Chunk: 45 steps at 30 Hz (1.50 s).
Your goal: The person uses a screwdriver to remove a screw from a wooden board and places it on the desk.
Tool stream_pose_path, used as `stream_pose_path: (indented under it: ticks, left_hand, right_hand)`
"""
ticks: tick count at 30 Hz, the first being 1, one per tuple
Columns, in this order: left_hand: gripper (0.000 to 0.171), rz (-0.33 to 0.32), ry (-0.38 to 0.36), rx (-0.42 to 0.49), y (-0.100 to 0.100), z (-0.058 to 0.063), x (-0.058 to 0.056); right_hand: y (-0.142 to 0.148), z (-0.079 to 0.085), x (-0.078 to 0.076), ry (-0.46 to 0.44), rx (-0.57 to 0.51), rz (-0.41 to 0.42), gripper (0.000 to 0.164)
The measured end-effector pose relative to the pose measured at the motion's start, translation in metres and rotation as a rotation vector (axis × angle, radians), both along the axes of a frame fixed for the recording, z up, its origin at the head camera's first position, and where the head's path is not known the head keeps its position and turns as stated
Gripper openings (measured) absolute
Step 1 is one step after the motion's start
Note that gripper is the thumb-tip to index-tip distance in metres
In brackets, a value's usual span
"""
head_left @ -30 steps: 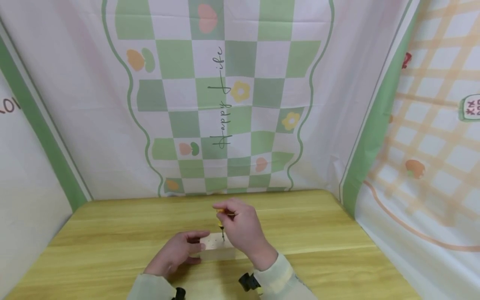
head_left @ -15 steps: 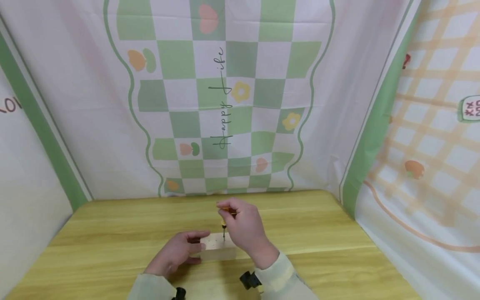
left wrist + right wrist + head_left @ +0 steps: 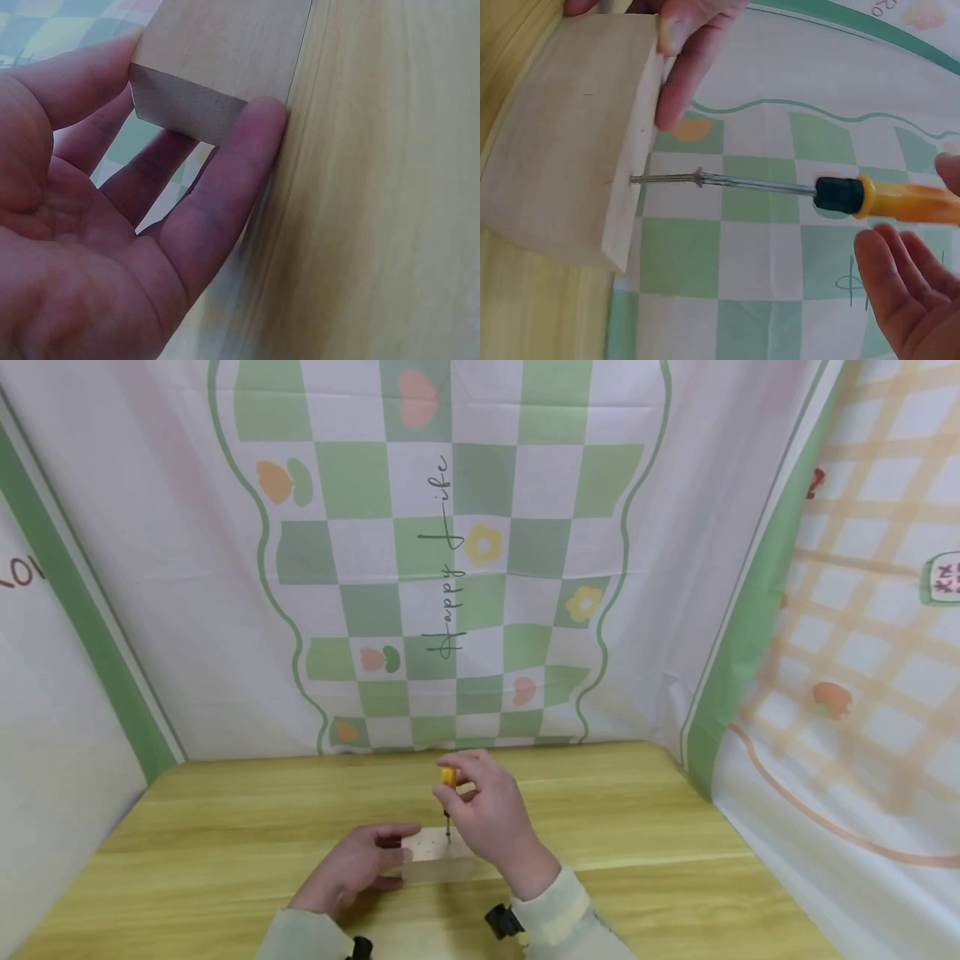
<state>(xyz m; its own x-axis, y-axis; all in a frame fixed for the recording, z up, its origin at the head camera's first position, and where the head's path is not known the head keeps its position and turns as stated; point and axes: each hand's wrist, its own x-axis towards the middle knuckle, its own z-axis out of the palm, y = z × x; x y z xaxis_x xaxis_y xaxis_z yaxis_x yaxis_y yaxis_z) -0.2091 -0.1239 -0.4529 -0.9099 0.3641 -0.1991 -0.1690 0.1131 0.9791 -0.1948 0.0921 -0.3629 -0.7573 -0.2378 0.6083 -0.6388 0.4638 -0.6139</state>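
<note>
turning the screw (image 3: 666, 178) well likely calls for the screwdriver (image 3: 840, 195), which seems slightly off its line, to come straight, with steady downward pressure; the block (image 3: 437, 867) lies on the table (image 3: 637, 827) between the hands; the left hand (image 3: 358, 862) grips its left end; the screw stands in its top, beside the right hand (image 3: 491, 814), whose thumb and forefinger appear to pinch the screwdriver's handle

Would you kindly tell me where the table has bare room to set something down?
Bare table lies between the left hand, left edge and patterned cloth, and between the right hand and right edge. The middle is crowded: both hands, the wooden block and the screwdriver meet there.
</note>
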Motion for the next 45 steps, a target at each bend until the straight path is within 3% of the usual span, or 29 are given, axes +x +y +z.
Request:
stream_pose_path:
  ticks: [5, 13, 30, 34, 40, 45]
  left_hand:
    - [0.043, 0.003, 0.006, -0.004, 0.001, 0.0, 0.001]
    - [0.044, 0.003, 0.008, -0.003, 0.001, 0.002, 0.002]
    - [0.044, -0.006, 0.012, 0.007, 0.0, 0.002, 0.002]
    - [0.043, -0.007, 0.006, 0.01, 0.0, 0.001, 0.001]
    - [0.043, -0.005, 0.001, 0.006, 0.0, 0.001, 0.001]
    - [0.043, -0.002, 0.003, 0.005, 0.001, 0.0, 0.001]
  right_hand:
    - [0.0, 0.002, 0.0, 0.04, 0.032, -0.053, 0.024]
    - [0.002, 0.005, 0.0, 0.035, 0.041, 0.053, 0.032]
    - [-0.002, 0.0, -0.001, 0.16, 0.104, 0.007, 0.028]
    - [-0.003, -0.001, -0.001, 0.147, 0.114, 0.005, 0.037]
    - [-0.004, -0.004, 0.002, 0.049, 0.064, 0.01, 0.037]
    - [-0.006, -0.006, 0.002, 0.061, 0.071, -0.015, 0.042]
